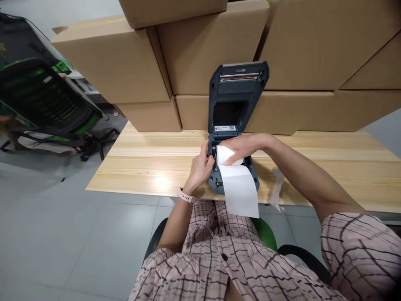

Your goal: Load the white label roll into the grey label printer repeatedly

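Observation:
A dark grey label printer [216, 186] stands on the wooden table with its lid [239, 94] raised. Inside its bay lies a white paper roll [223, 154], and a loose strip of paper [240, 190] hangs from it over the printer's front and the table edge. My right hand [242, 147] is wrapped over the roll from the right, thumb in front. At the printer's left side, my left hand [202, 167] grips the housing, its fingers near the left end of the roll.
Cardboard boxes [206, 50] are stacked behind the printer along the wooden table [150, 161]. A crumpled clear strip [277, 190] hangs at the front edge, right of the printer. An office chair [46, 96] and part of a person are at the left.

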`<state>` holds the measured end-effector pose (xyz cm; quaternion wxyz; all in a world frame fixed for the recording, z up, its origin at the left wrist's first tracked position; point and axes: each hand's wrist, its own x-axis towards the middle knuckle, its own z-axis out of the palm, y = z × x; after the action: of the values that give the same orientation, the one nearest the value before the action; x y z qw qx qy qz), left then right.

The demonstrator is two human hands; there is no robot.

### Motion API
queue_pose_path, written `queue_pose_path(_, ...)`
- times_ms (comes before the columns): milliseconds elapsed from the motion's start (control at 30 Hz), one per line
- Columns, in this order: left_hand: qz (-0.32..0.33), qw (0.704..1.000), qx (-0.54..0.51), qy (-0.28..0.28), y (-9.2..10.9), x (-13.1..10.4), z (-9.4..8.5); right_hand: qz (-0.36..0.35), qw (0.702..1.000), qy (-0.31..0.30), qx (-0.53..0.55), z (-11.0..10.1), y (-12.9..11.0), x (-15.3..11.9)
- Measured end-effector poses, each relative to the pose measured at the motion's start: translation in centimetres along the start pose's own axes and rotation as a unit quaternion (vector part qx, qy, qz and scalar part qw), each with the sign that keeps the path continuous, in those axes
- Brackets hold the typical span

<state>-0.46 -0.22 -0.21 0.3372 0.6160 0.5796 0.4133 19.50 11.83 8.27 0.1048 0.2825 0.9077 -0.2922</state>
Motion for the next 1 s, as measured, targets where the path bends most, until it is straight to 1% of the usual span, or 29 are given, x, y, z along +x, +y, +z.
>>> queue_pose_path(67,-0.007,1.000,-0.012,0.002,0.2,0.0,0.0,-0.003,1.000,0.013,0.014,0.5,0.6,0.5)
queue_pose_path(200,-0.006,1.000,-0.021,0.005,0.3,-0.1,0.0,0.000,0.998,0.049,-0.033,1.2,0.8,0.7)
queue_pose_path(267,-0.008,1.000,-0.026,0.008,0.2,-0.1,0.0,0.000,0.995,0.084,-0.059,1.7,0.2,-0.2)
queue_pose_path(367,-0.011,0.999,-0.047,0.009,0.0,-0.2,0.1,-0.025,0.983,0.162,-0.088,3.1,-1.4,-2.9)
queue_pose_path(467,-0.011,0.998,-0.064,0.013,-0.2,-0.2,0.2,-0.078,0.967,0.215,-0.110,5.9,-3.3,-6.1)
queue_pose_path(500,-0.009,0.997,-0.069,0.014,-0.2,-0.2,0.3,-0.084,0.964,0.225,-0.116,7.2,-3.9,-6.9)
queue_pose_path(567,-0.002,0.997,-0.080,0.012,-0.3,-0.3,0.4,-0.072,0.956,0.251,-0.135,10.0,-4.9,-8.0)
queue_pose_path(667,-0.005,0.996,-0.088,0.017,-0.3,-0.3,0.5,-0.052,0.943,0.296,-0.145,13.9,-5.8,-8.4)
queue_pose_path(767,-0.012,0.996,-0.084,0.028,-0.3,-0.2,0.6,-0.043,0.934,0.329,-0.129,16.3,-6.3,-8.0)
queue_pose_path(833,-0.007,0.996,-0.083,0.024,-0.4,-0.2,0.6,-0.033,0.929,0.346,-0.123,16.9,-6.5,-7.8)
queue_pose_path(900,-0.004,0.997,-0.078,0.016,-0.4,-0.1,0.5,-0.030,0.927,0.354,-0.122,17.0,-6.7,-7.7)
queue_pose_path(1000,-0.013,0.998,-0.061,0.016,-0.6,0.1,0.3,-0.023,0.933,0.342,-0.113,16.7,-7.0,-7.8)
